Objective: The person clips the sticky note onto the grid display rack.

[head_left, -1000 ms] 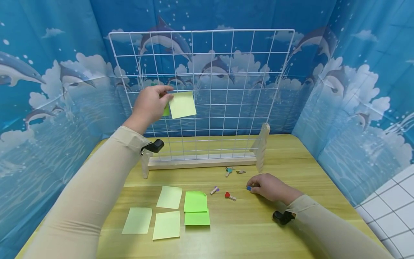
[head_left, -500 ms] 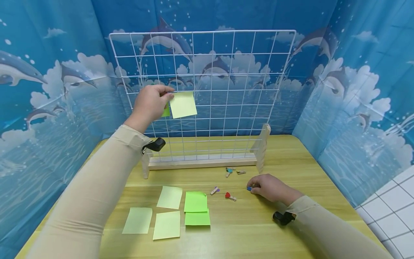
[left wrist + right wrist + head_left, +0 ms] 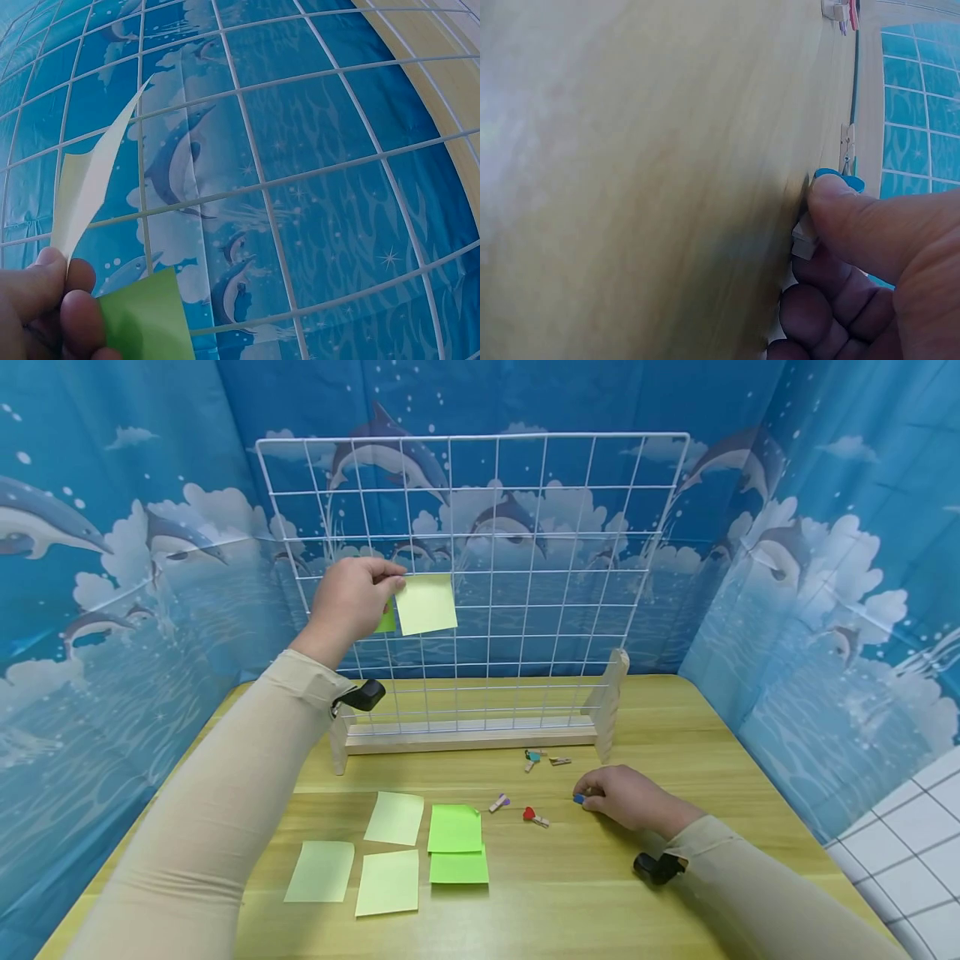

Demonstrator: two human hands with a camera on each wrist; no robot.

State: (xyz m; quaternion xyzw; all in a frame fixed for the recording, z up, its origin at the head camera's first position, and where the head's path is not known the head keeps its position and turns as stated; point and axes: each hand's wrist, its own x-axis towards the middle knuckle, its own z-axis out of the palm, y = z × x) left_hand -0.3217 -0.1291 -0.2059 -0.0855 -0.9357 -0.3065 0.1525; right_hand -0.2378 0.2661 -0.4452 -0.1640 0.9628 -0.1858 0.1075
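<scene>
My left hand (image 3: 351,602), raised before the white wire grid (image 3: 489,535), pinches a pale yellow sticky note (image 3: 427,603) by its upper left corner. Seen from the left wrist, that note (image 3: 94,184) is nearly edge-on and bent. A green sticky note (image 3: 150,319) shows just behind those fingers; what keeps it up is hidden. Down on the table at the right, my right hand (image 3: 628,797) pinches a small wooden clothespin (image 3: 805,238) with a blue decoration (image 3: 579,798) between thumb and fingers.
Loose mini clothespins lie nearby, among them a red-heart one (image 3: 536,817) and a purple one (image 3: 498,802). Pale yellow notes (image 3: 387,882) and overlapping bright green notes (image 3: 454,828) lie at front left. The grid stands in a wooden base (image 3: 472,740).
</scene>
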